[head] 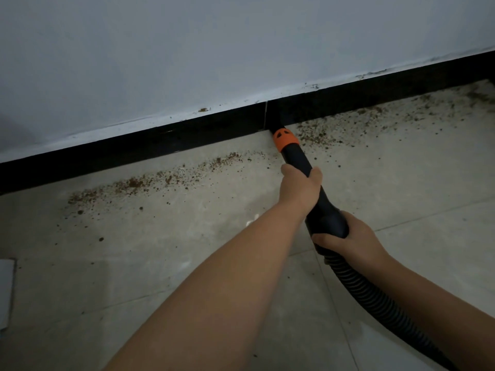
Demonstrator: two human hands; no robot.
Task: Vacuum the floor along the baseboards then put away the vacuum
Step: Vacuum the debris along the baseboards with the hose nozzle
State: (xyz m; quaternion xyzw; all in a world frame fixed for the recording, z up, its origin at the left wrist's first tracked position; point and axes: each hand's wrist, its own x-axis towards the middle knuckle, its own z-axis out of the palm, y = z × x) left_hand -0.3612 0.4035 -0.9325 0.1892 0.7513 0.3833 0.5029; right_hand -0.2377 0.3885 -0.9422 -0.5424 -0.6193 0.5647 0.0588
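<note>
A black vacuum wand [296, 156] with an orange collar [285, 139] points at the black baseboard [187, 136]; its dark tip blends into the baseboard near a joint. My left hand [300, 187] grips the wand just below the collar. My right hand [351, 239] holds the thick handle end, where the ribbed black hose [375, 298] starts and runs off toward the lower right. Brown crumbs [150, 180] lie in a band along the baseboard to the left of the wand, and more brown crumbs [375, 113] spread to its right.
A pale grey-white wall [214, 49] rises above the baseboard. The floor [134, 263] is light tile with grout lines. A white object [5, 290] shows at the left edge. The vacuum body is out of view.
</note>
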